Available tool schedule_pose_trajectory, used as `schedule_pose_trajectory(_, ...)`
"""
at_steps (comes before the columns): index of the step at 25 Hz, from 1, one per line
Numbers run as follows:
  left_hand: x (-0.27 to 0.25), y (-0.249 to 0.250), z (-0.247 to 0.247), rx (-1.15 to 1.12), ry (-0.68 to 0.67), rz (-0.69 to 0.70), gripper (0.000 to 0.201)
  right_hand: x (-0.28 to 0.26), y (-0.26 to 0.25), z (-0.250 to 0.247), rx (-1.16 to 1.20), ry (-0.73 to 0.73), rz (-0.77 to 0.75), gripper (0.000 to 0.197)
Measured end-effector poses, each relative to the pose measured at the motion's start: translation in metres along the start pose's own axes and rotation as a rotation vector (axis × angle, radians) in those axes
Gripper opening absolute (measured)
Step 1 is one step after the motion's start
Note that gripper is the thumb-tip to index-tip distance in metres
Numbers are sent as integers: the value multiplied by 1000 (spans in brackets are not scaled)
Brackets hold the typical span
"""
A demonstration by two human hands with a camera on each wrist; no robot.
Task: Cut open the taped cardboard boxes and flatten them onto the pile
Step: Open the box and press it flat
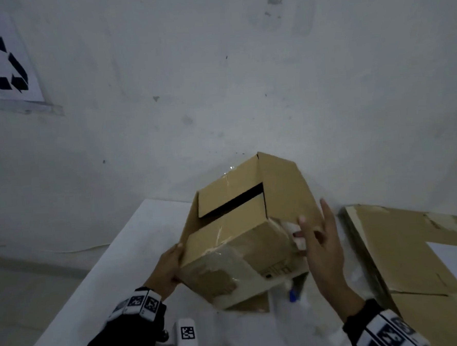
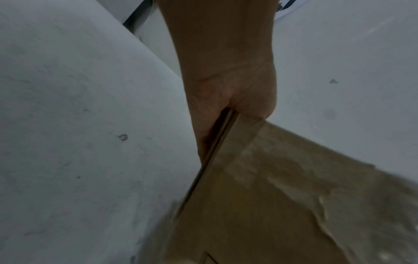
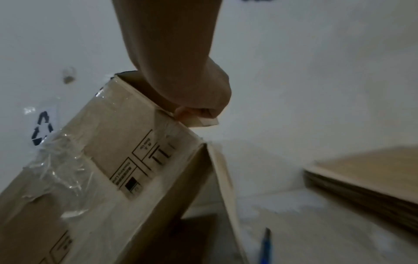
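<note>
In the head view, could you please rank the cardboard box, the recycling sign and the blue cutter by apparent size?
1. Cardboard box, largest.
2. Recycling sign, though it hangs farther away.
3. Blue cutter, smallest, partly hidden by the box.

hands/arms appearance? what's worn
Bare hands, no gloves. Left hand and right hand each have a dark sleeve ending at a white wristband printed with black square tag markers; a white tagged camera block sits below the left wrist.

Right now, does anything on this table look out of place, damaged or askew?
The cardboard box is tipped, held in both hands, with torn, wrinkled tape on its surface. The blue cutter lies loose on the table beside the box's open flap, near the right hand.
</note>
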State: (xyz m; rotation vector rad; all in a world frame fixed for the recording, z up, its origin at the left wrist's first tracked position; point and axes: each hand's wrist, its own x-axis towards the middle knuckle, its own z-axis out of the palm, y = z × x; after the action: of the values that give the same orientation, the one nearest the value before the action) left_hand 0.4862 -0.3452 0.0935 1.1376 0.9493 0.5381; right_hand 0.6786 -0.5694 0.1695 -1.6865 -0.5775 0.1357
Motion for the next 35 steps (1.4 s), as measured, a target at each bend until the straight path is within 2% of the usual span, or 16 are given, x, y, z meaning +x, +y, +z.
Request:
schedule_pose_trajectory(2, 6, -15, -9, 142, -98, -23, 45, -2, -22, 20, 30, 51, -189, 57)
schedule_pose_trajectory(4, 15, -31, -21, 655, -167, 51, 57, -11, -36, 39, 29, 68, -302, 46)
schedule_pose_trajectory(6, 18, -27, -27, 901, -164, 160, 55, -24, -42, 60, -17, 49, -369, 34)
schedule_pose_trajectory(8, 24, -16, -36, 796, -210, 371, 51, -34, -46, 85, -54, 20, -410, 31)
schedule_pose_trajectory(10, 31, 1, -39, 551, -263, 416, 56, -40, -52, 103, -82, 8, -414, 32)
schedule_pose_trajectory(14, 46, 40, -28, 338, -269, 264, 59, -45, -60, 130, -184, -11, -443, 33)
schedule_pose_trajectory(18, 47, 61, -52, 301, -23, 285, 44, -43, -62, 141, -284, -24, -413, 42)
schedule_pose_trajectory(20, 43, 63, -80, 213, 13, 273, 36, -43, -65, 149, -323, -29, -392, 53)
schedule_pose_trajectory(23, 21, 77, -132, 97, -149, 86, 31, -52, -74, 169, -426, -45, -442, 61)
schedule_pose_trajectory(25, -2, 90, -168, 98, -371, -96, 17, -60, -80, 182, -467, -53, -473, 64)
schedule_pose_trajectory(27, -19, 96, -188, 291, -644, -254, 14, -66, -86, 194, -482, -23, -529, 60)
schedule_pose_trajectory(28, -25, 97, -190, 443, -759, -302, 24, -68, -91, 201, -500, -18, -567, 59)
schedule_pose_trajectory(30, -23, 99, -179, 625, -885, -228, 45, -71, -100, 216, -530, 1, -650, 65)
schedule_pose_trajectory(32, -24, 110, -155, 521, -835, -19, 50, -76, -105, 229, -541, 13, -690, 75)
schedule_pose_trajectory(33, -27, 116, -144, 425, -787, 32, 51, -79, -105, 234, -516, 39, -696, 76)
schedule_pose_trajectory(35, -36, 129, -125, 303, -709, 56, 64, -80, -97, 240, -393, 47, -585, 79)
